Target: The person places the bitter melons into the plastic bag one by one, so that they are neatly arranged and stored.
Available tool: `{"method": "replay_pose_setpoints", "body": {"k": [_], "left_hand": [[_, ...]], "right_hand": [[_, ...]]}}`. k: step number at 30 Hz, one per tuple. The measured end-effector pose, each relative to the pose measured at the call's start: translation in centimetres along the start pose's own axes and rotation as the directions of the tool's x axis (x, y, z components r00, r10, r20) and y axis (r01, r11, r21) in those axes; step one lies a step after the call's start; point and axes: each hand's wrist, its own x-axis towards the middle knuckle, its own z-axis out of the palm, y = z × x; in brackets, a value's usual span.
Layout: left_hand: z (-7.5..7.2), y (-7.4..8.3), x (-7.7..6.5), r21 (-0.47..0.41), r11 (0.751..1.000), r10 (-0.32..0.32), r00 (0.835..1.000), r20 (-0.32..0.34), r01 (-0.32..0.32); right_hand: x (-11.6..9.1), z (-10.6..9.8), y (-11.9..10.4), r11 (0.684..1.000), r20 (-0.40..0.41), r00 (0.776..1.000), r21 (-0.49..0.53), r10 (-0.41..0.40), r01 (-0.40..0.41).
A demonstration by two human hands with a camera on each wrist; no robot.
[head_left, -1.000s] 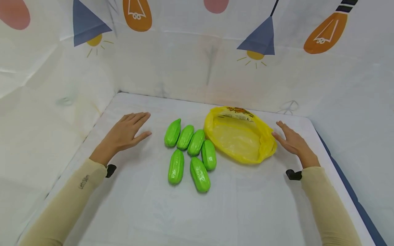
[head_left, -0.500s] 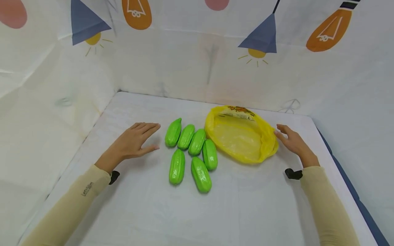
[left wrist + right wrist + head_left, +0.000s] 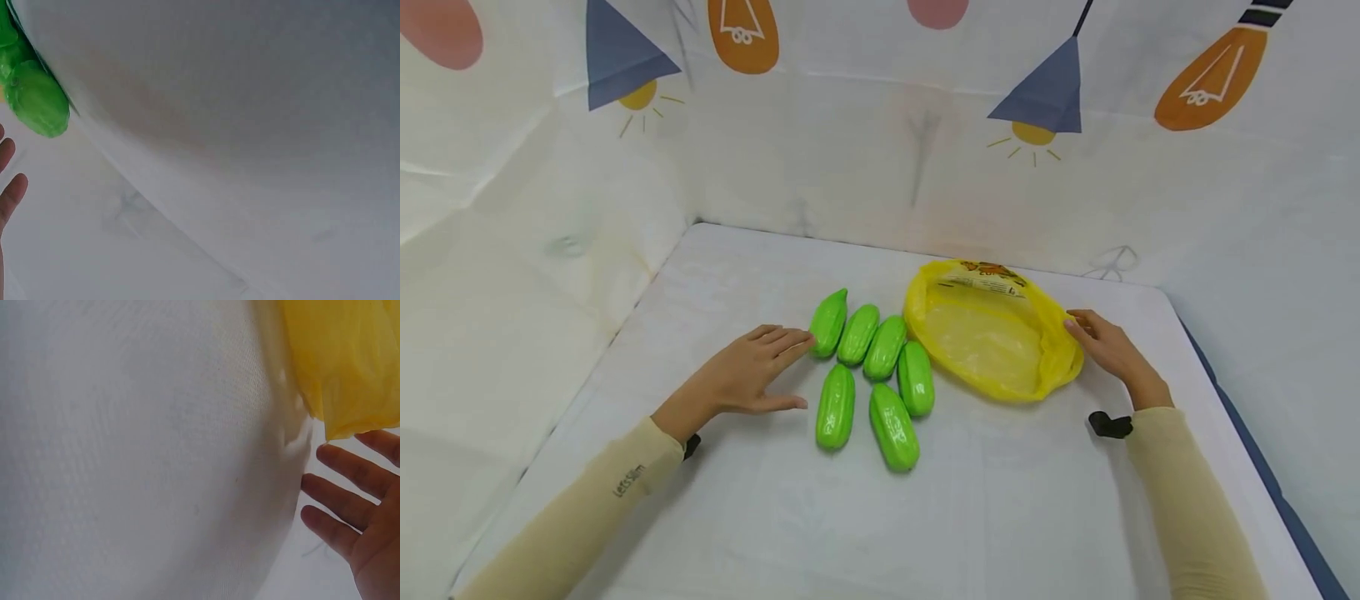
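Note:
Several shiny green cucumber-like vegetables lie grouped on the white table; the leftmost back one (image 3: 830,323) is nearest my left hand (image 3: 741,375). That hand's fingers are extended, with the tips beside or touching this vegetable; contact is hard to tell. Its thumb points at the front left vegetable (image 3: 835,408), apart from it. An open-mouthed yellow plastic bag (image 3: 917,292) stands right of the vegetables. My right hand (image 3: 1112,350) is at the bag's right rim, thumb and forefinger close to the plastic. In the right wrist view, its fingers (image 3: 340,503) are fairly straight below the bag (image 3: 350,369).
A white table (image 3: 1000,500) carries everything. Behind it hangs a white cloth wall (image 3: 850,150) printed with lamps and bulbs, and further white cloth closes off both sides. Another green vegetable (image 3: 895,429) lies at the group's front.
My left hand has moved right and toward me, from apart to the edge of the vegetables. The right hand has drawn slightly closer to the bag's rim, its fingers a little more bent.

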Motion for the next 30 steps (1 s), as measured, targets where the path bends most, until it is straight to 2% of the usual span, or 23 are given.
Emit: {"method": "replay_pose_setpoints", "body": {"k": [5, 11, 18, 24, 30], "left_hand": [[0.1, 0.9, 0.3, 0.006, 0.999, 0.050, 0.999, -0.011, -0.050], [0.0, 2.3, 0.8, 0.051, 0.993, 0.100, 0.994, 0.042, -0.102], [0.1, 3.7, 1.0, 0.117, 0.976, 0.176, 0.981, 0.086, -0.186], [0.5, 4.2, 0.8, 0.123, 0.975, 0.165, 0.974, 0.153, -0.185], [0.6, 4.5, 0.8, 0.083, 0.984, 0.144, 0.973, 0.178, -0.160]], "right_hand": [[0.0, 0.1, -0.1, 1.000, -0.001, 1.000, 0.008, -0.004, 0.004], [-0.2, 0.2, 0.0, 1.000, -0.005, 1.000, 0.025, -0.006, 0.006], [-0.5, 0.5, 0.4, 0.998, -0.024, 1.000, 0.055, -0.010, 0.011], [-0.4, 0.7, 0.4, 0.998, -0.020, 1.000, 0.069, -0.007, 0.008], [-0.4, 0.8, 0.5, 0.996, 0.000, 0.999, 0.082, 0.032, -0.032]]}}
